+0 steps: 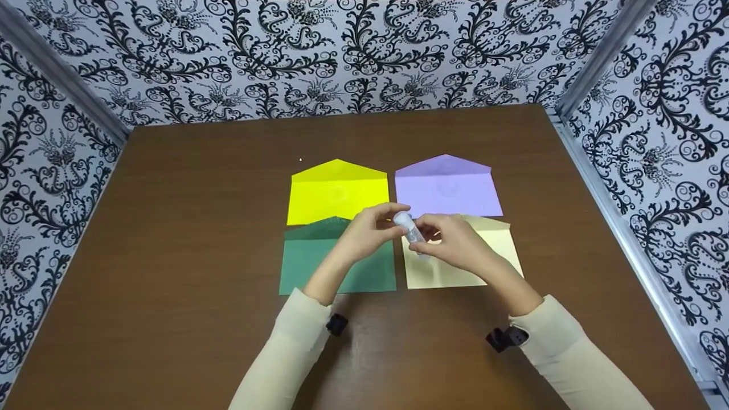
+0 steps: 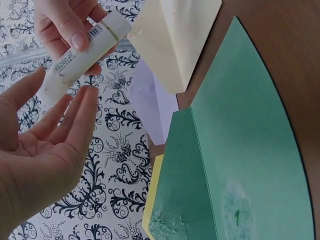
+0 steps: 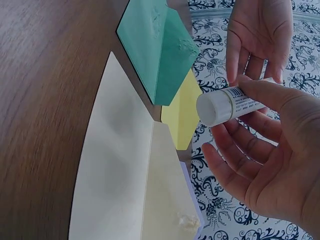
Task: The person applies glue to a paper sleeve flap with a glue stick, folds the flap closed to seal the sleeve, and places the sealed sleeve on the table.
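Observation:
A white glue stick (image 1: pixel 413 232) with a printed label is held at a tilt over the inner corners of the envelopes. My right hand (image 3: pixel 280 145) grips its barrel between thumb and fingers, and its wide end with a ring seam (image 3: pixel 215 107) points out of that hand. My left hand (image 2: pixel 50 155) is at the other end, fingers loosely extended and the thumb on the opposite side, with fingertips close to the barrel. Below lie a green envelope (image 1: pixel 319 265) near my left hand and a cream envelope (image 1: pixel 455 273) under my right, flaps unfolded.
Behind these lie a yellow envelope (image 1: pixel 324 199) and a lilac envelope (image 1: pixel 455 196), flaps up. Whitish smears show on the green flap (image 2: pixel 172 225) and the cream flap (image 3: pixel 187 222). Patterned walls (image 1: pixel 285 51) bound the brown table (image 1: pixel 188 228) at back and sides.

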### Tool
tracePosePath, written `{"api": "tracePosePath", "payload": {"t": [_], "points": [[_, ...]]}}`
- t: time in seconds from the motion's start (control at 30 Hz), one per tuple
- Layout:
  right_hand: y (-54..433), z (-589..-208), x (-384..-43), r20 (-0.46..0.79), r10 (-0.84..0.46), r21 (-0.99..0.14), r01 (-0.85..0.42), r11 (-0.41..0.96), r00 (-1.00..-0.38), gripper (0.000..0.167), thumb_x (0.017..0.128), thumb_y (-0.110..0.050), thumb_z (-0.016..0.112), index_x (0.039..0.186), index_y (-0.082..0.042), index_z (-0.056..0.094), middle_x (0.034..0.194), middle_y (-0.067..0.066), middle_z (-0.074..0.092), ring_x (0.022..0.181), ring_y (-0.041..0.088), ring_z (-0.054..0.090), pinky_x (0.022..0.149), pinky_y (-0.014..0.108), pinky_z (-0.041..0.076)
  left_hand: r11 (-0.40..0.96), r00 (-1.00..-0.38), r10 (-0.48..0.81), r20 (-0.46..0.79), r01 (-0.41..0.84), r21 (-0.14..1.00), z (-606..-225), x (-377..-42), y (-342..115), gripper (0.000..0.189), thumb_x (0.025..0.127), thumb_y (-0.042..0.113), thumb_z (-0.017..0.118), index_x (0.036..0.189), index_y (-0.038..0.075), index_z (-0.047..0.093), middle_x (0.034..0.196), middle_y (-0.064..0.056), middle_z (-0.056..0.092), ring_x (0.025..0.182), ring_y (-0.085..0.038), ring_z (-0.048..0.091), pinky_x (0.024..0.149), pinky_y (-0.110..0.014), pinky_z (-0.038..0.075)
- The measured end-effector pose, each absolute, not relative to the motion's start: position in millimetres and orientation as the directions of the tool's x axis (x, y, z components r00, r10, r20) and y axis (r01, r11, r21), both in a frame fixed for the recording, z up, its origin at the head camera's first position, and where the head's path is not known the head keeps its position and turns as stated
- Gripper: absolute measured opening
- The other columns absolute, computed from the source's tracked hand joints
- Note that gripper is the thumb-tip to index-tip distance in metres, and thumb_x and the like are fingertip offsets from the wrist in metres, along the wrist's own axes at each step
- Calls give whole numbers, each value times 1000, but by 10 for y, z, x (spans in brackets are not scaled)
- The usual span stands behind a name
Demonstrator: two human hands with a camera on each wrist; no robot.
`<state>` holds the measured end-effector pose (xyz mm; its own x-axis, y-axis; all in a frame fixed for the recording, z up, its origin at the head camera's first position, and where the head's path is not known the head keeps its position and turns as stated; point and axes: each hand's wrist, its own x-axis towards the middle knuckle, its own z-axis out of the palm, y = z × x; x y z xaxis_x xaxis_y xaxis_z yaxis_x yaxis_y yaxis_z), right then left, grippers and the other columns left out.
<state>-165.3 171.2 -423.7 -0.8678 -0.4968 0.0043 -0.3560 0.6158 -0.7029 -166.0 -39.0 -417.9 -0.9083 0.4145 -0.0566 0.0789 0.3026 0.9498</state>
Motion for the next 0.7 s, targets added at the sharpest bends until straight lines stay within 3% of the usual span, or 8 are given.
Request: {"api": "tracePosePath", "payload": {"t": [0.23,0.53,0.7], "points": [[1694,-4254,-1643,10,-493,-716,-350,603,-870,28,86,-19,78,109,-6,71,97,6,73,85,17,68,82,38,62,304,-913,403,-58,74,950,-4199,-1655,-413,35,95,11,67,129,7,65,125,-13,68,106,-26,68,91,-31,58],[1715,-4262,-1630,18,-467,-772,-309,556,-884,28,87,-16,77,111,-4,71,106,11,69,93,25,68,82,42,61,310,-924,372,-87,36,950,-4220,-1648,-461,31,93,10,69,124,7,67,121,-13,68,103,-26,66,90,-32,60],[1718,-4251,-1629,14,-464,-793,-293,534,-886,27,88,-17,75,112,-4,71,105,11,72,92,26,69,80,32,60,303,-925,369,-96,22,953,-4217,-1638,-491,30,92,10,71,121,4,68,117,-13,68,101,-24,66,90,-32,60]]}}
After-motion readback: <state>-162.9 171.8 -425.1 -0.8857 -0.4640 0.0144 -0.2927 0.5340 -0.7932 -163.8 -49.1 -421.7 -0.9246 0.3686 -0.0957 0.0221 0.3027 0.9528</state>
